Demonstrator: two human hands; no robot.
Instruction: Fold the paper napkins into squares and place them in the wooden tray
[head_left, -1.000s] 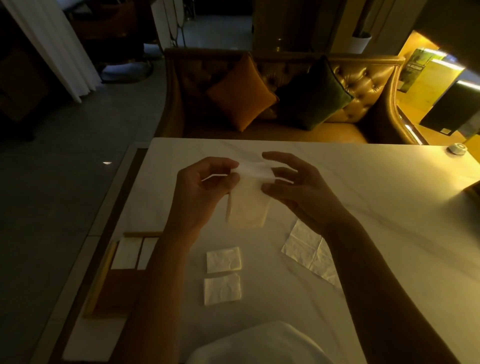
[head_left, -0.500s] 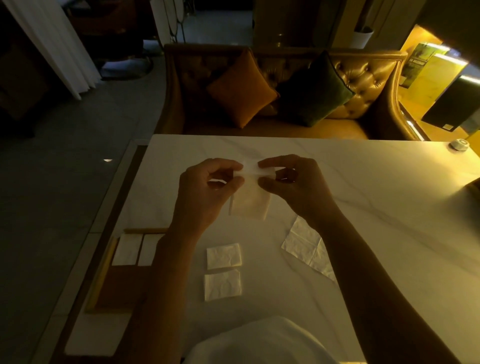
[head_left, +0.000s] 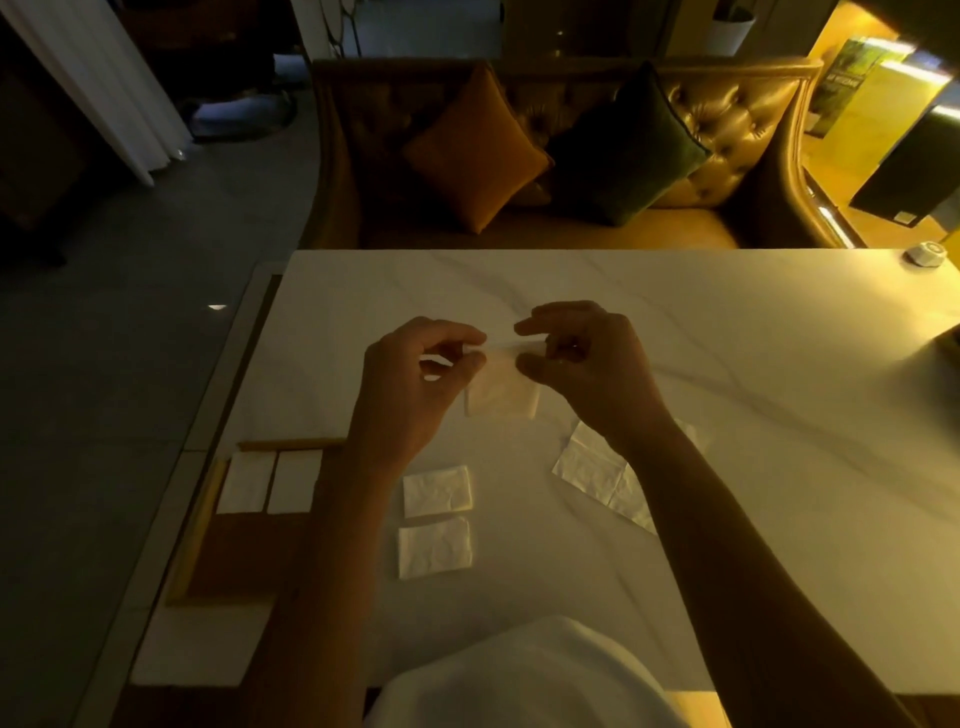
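Observation:
A white paper napkin (head_left: 503, 396) hangs folded above the table, pinched at its top edge by my left hand (head_left: 410, 387) and my right hand (head_left: 582, 364). Two folded napkin squares (head_left: 437, 490) (head_left: 435, 546) lie on the white marble table (head_left: 727, 332), below my left wrist. A flat, unfolded napkin (head_left: 592, 465) lies under my right forearm, partly hidden by it. The wooden tray (head_left: 200, 525) sits at the table's left edge, with two folded squares (head_left: 245, 482) (head_left: 294, 481) side by side at its far end.
A tufted leather sofa (head_left: 727, 119) with an orange cushion (head_left: 475, 150) and a dark green cushion (head_left: 631, 145) stands behind the table. A small round object (head_left: 925, 254) rests at the far right table corner. White cloth (head_left: 524, 675) covers my lap.
The napkin went from held open between spread fingers to folded shorter. Both hands closed in on its top edge and pinch it close together.

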